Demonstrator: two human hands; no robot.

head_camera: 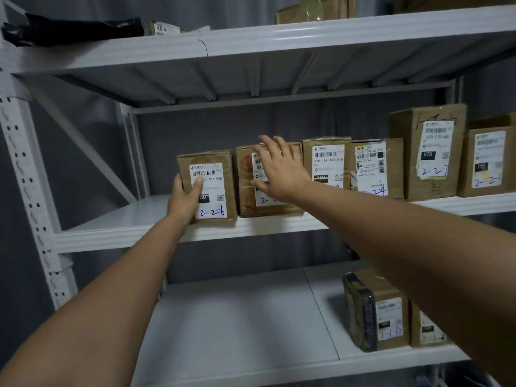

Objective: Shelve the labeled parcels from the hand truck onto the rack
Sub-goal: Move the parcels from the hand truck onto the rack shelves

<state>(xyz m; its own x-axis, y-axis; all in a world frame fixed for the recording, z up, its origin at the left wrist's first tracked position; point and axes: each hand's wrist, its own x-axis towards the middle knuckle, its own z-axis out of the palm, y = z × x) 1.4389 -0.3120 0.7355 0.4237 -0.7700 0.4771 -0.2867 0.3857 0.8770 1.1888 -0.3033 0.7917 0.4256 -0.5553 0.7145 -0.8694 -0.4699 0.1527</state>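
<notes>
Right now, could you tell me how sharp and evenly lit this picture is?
Head view: dim, flat light; wide-angle bending curves the upper shelf; the label on the parcel under the left hand reads clearly; the right hand is slightly blurred.

The right hand (279, 169) covers most of the label on the second parcel (268, 208) in the middle-shelf row, so only scraps of print and a handwritten "2-" show. The left hand (184, 201) hides the leftmost parcel's (208, 187) lower left corner, and its thumb crosses the start of the printed code. On the lower shelf, the right forearm (418, 247) blocks most of a box (427, 328) standing behind the dark-taped parcel (374, 311); its label is unreadable. The rightmost carton (488, 163) runs off the picture's edge, its handwriting cut short. Up top, a black bag (72, 30) and some cartons (312, 9) are cropped by the frame, their labels too small to read.
</notes>
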